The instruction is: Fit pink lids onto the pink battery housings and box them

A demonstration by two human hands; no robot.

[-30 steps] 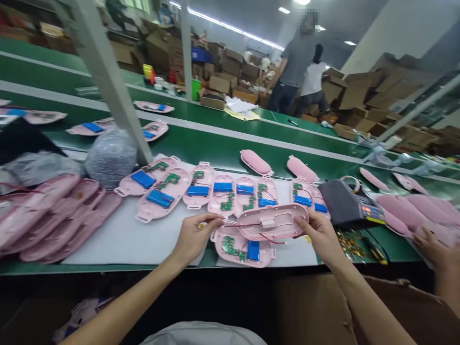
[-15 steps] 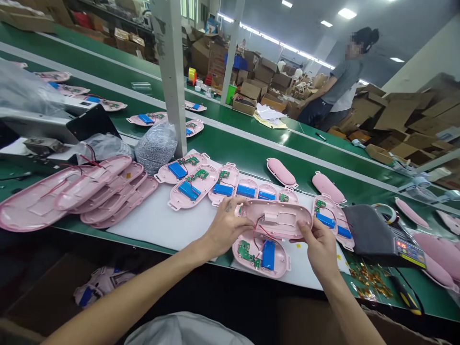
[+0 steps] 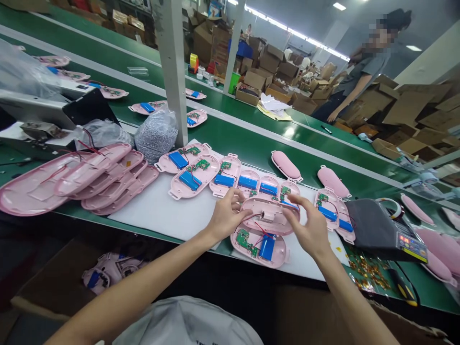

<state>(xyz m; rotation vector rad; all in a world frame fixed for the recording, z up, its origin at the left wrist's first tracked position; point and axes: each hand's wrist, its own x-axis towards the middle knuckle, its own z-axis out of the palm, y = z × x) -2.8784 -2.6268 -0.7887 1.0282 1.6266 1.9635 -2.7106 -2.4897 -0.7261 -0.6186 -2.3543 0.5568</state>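
Centrally in the head view, a pink cover shell (image 3: 268,213) is held just above the near edge of a white mat (image 3: 154,211). It is tilted over an open pink base shell (image 3: 280,258) that lies flat on the mat. Inside the base shell a green circuit board (image 3: 244,237) and a blue battery (image 3: 266,247) are seen side by side, and a red wire (image 3: 264,230) is run from them up to the cover shell.

The cover's left end is pinched by the left hand (image 3: 224,218), whose fingers are curled around it. The right hand (image 3: 309,227) is spread open, and its fingertips are laid against the cover's right end.

Just behind the hands, a row of open shells (image 3: 223,177) with batteries is set out along the mat. Two closed pink units (image 3: 286,165) are placed on the green belt (image 3: 251,139) beyond it.

To the left, a stack of empty pink shells (image 3: 82,179) is fanned out, and a bag of grey screws (image 3: 156,134) is propped against a white post (image 3: 172,62). To the right, a grey device (image 3: 373,230) with a small display is stood near the mat, and a yellow-handled screwdriver (image 3: 402,287) is laid at the belt's near edge.

Far back on the right, another person (image 3: 366,76) is seen among cardboard boxes (image 3: 406,110).
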